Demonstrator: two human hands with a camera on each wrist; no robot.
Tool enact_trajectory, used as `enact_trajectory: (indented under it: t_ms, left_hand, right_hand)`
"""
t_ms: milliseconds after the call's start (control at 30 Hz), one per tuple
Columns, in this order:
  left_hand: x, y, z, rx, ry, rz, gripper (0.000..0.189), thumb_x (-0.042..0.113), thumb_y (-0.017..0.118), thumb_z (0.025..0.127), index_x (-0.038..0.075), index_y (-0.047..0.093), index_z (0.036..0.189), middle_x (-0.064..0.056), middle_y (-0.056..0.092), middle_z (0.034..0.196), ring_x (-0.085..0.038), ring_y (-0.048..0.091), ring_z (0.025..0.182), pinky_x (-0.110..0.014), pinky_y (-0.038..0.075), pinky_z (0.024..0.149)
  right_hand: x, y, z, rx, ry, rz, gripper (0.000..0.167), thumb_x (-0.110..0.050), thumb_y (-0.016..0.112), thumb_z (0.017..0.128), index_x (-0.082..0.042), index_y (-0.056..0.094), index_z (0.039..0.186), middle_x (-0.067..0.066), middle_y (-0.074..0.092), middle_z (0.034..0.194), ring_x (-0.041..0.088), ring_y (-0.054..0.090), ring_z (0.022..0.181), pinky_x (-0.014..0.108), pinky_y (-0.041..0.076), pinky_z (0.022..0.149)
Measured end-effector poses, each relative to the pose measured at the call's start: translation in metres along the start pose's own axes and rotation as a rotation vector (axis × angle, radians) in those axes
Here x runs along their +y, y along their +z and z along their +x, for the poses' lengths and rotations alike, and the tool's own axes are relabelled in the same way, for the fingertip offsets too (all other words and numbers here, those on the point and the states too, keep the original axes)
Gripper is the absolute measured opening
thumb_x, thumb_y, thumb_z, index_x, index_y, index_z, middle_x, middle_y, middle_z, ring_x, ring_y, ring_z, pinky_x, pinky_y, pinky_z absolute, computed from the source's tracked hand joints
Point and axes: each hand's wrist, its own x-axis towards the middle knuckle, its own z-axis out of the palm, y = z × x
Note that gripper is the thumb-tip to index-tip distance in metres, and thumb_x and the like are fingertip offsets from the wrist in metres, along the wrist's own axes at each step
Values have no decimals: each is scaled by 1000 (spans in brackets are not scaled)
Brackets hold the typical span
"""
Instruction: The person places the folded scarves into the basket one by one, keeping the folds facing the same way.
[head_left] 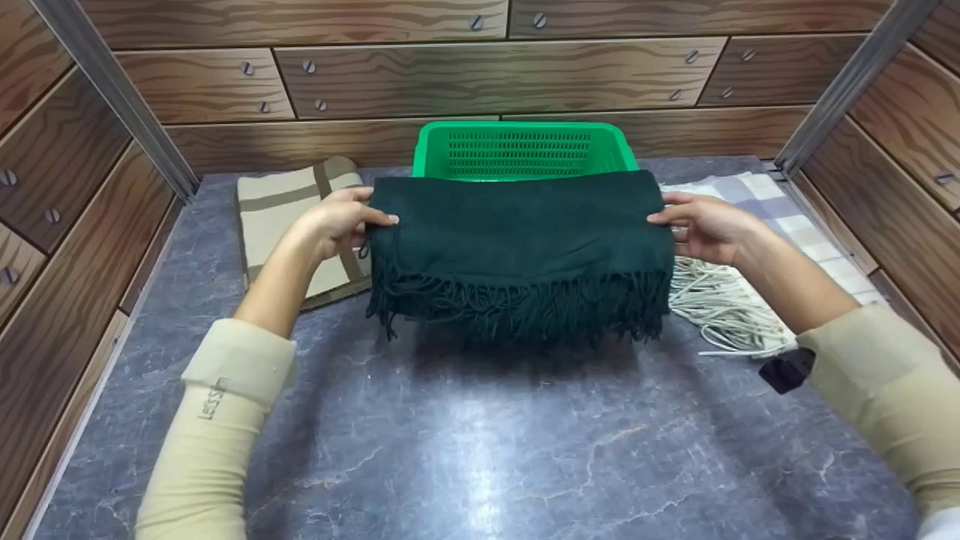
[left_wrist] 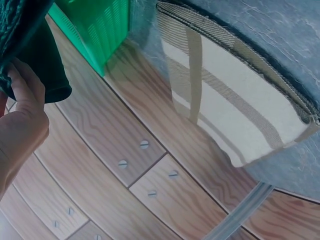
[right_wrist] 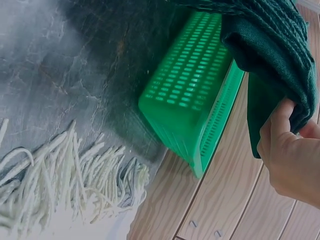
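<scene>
A folded dark green scarf point(head_left: 517, 225) with a fringe along its near edge is held up between both hands. My left hand point(head_left: 337, 223) pinches its left side, thumb on top and fingers beneath. On the opposite side my right hand point(head_left: 709, 225) pinches the scarf the same way. In the right wrist view the scarf point(right_wrist: 275, 65) hangs over the rim of a green plastic basket point(right_wrist: 185, 85), clear of the table. The basket point(head_left: 525, 131) stands behind the scarf in the head view, its front hidden.
A folded beige and brown striped cloth point(head_left: 281, 199) lies at the back left. To the right is a white and lavender checked scarf point(head_left: 780, 206) with a pale fringe point(head_left: 724, 307). Wood-patterned walls point(head_left: 450, 75) close off the grey marbled table point(head_left: 480, 435).
</scene>
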Motion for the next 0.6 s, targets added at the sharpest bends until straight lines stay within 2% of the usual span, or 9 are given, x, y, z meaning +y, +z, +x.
enact_trajectory:
  t_ms: [267, 433, 600]
  left_hand:
    - [4, 1, 13, 40, -12, 30, 77, -3, 55, 90, 9, 6, 148, -19, 42, 135, -12, 63, 81, -25, 49, 78]
    - [7, 1, 20, 48, 2, 27, 68, -4, 54, 90, 6, 17, 146, -19, 45, 132, -10, 64, 73, -23, 51, 73]
    - [8, 1, 25, 59, -9, 14, 75, -4, 54, 89, 8, 9, 148, -19, 45, 133, -8, 64, 71, -22, 51, 71]
  right_hand:
    - [-9, -6, 12, 9, 8, 18, 37, 2, 55, 89, -9, 38, 119, 7, 57, 97, 20, 63, 80, 31, 52, 71]
    - [-13, -10, 17, 13, -3, 16, 35, 2, 55, 89, -7, 39, 119, 8, 54, 100, 20, 62, 81, 31, 51, 71]
    - [-17, -12, 20, 28, 7, 20, 46, 2, 56, 89, -10, 31, 126, 8, 47, 106, 19, 61, 81, 31, 51, 71]
